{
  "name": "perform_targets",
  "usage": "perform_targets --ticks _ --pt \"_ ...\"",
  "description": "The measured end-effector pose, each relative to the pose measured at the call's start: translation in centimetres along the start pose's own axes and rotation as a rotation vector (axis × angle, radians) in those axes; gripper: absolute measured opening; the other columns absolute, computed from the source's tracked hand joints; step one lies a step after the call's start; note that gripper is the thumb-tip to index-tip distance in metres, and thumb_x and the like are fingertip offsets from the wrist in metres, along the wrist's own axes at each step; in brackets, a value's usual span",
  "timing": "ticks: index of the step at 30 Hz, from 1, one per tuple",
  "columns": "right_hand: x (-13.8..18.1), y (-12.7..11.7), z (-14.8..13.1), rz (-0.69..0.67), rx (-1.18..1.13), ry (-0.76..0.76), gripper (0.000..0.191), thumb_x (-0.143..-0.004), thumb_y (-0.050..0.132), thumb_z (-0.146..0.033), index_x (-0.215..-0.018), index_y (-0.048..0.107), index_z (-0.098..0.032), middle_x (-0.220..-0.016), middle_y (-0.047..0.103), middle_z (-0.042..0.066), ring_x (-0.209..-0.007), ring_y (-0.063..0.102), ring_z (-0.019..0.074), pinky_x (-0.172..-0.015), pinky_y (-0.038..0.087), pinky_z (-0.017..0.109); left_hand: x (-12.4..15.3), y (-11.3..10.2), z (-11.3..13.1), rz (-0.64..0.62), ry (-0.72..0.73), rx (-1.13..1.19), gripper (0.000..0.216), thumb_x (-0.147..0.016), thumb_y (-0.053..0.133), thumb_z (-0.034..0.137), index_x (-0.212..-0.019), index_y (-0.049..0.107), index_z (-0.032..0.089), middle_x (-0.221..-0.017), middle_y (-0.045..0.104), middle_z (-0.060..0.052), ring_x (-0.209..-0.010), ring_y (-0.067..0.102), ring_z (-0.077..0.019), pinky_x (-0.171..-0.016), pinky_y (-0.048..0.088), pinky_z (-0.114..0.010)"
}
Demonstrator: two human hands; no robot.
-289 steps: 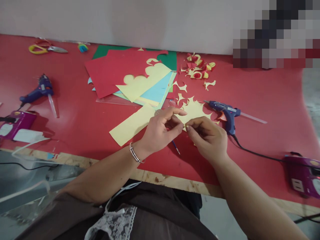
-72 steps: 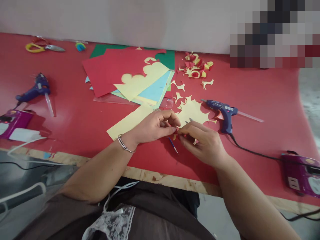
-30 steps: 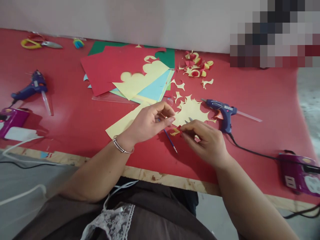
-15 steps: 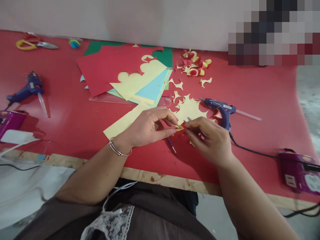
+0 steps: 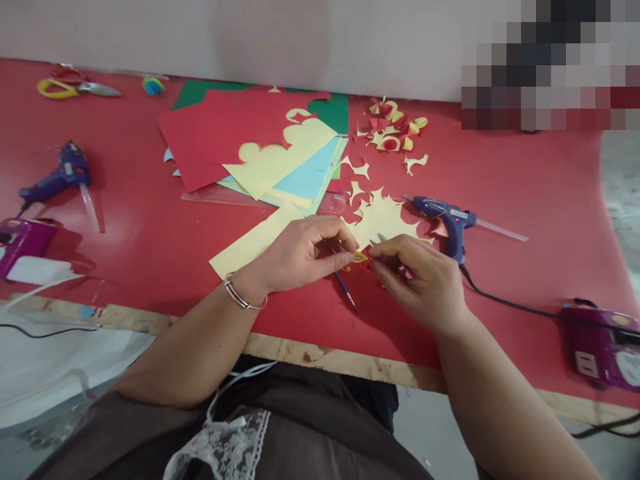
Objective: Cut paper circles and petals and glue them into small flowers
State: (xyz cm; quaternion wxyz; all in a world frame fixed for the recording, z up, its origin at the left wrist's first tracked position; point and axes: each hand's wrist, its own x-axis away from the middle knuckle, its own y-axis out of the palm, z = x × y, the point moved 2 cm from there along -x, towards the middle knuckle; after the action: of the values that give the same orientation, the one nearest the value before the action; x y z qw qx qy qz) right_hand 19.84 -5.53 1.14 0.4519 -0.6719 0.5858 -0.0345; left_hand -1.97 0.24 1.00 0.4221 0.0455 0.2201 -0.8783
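Observation:
My left hand and my right hand meet at the middle of the red table, fingers pinched together on a small yellow and red paper piece. A thin blue pen pokes out below my left fingers. My right hand also carries small scissors whose grey tips show above its fingers. Just behind the hands lies a spiky yellow paper cutout. A yellow paper strip lies under my left wrist.
A blue glue gun with a black cord lies right of the hands, a purple box at the far right. Stacked coloured paper sheets and curled paper scraps sit behind. A second glue gun and yellow scissors lie left.
Over the last second my two hands closed together on the small paper piece, which had been in the right fingers alone. The view shifted slightly.

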Motion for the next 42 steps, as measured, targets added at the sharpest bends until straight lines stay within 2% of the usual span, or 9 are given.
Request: perform_targets --ticks 5,10,16,22,31,42 --pt "0.0 0.3 0.0 -0.021 0.003 0.003 0.012 -0.099 0.067 -0.009 -0.101 0.071 -0.021 -0.087 0.077 0.003 -0.064 0.065 0.0122 -0.055 0.049 0.025 -0.1 0.7 0.1 0.038 0.044 -0.116 0.007 -0.094 0.068 0.012 -0.091 0.068 0.019 -0.088 0.074 -0.003 -0.079 0.069 -0.0132 -0.074 0.058 -0.026" --pt "-0.1 0.5 0.1 -0.035 0.011 0.009 0.013 -0.099 0.067 -0.009 -0.1 0.072 -0.021 -0.088 0.077 0.003 -0.063 0.064 0.012 -0.054 0.047 0.025 0.0 1.4 0.0 0.06 0.038 -0.163 0.01 -0.089 0.066 0.009 -0.089 0.066 0.019 -0.081 0.07 0.0 -0.073 0.066 -0.0123 -0.067 0.056 -0.024" --pt "0.0 0.4 0.1 -0.028 0.01 0.017 0.014 -0.099 0.066 -0.009 -0.101 0.07 -0.022 -0.087 0.076 0.002 -0.063 0.064 0.0121 -0.054 0.047 0.025 0.1 1.3 -0.1 0.084 0.029 -0.063 0.007 -0.091 0.071 0.012 -0.095 0.071 0.018 -0.087 0.077 -0.002 -0.074 0.072 -0.0117 -0.072 0.062 -0.024" --pt "0.0 0.4 0.0 -0.028 0.009 0.022 0.013 -0.099 0.067 -0.01 -0.102 0.07 -0.022 -0.087 0.076 0.002 -0.064 0.065 0.0122 -0.054 0.048 0.025 0.0 0.9 0.0 0.03 0.107 -0.136 0.006 -0.094 0.071 0.011 -0.096 0.072 0.017 -0.09 0.078 -0.004 -0.08 0.072 -0.0133 -0.074 0.062 -0.024" --pt "-0.1 0.5 0.0 -0.046 0.03 0.023 0.012 -0.101 0.064 -0.012 -0.099 0.07 -0.022 -0.086 0.076 0.003 -0.062 0.063 0.012 -0.054 0.047 0.025 0.1 1.6 -0.5 0.082 0.136 -0.288 0.01 -0.091 0.066 0.009 -0.091 0.066 0.02 -0.086 0.074 -0.001 -0.078 0.065 -0.0153 -0.076 0.052 -0.031" --pt "-0.2 0.5 -0.2 -0.023 0.047 0.037 0.015 -0.099 0.063 -0.01 -0.099 0.069 -0.023 -0.081 0.073 0.001 -0.06 0.061 0.0127 -0.053 0.047 0.027 -0.3 1.8 -0.3 0.139 0.112 -0.156 0.012 -0.095 0.067 0.012 -0.087 0.066 0.021 -0.089 0.074 -0.002 -0.082 0.066 -0.016 -0.08 0.054 -0.032"
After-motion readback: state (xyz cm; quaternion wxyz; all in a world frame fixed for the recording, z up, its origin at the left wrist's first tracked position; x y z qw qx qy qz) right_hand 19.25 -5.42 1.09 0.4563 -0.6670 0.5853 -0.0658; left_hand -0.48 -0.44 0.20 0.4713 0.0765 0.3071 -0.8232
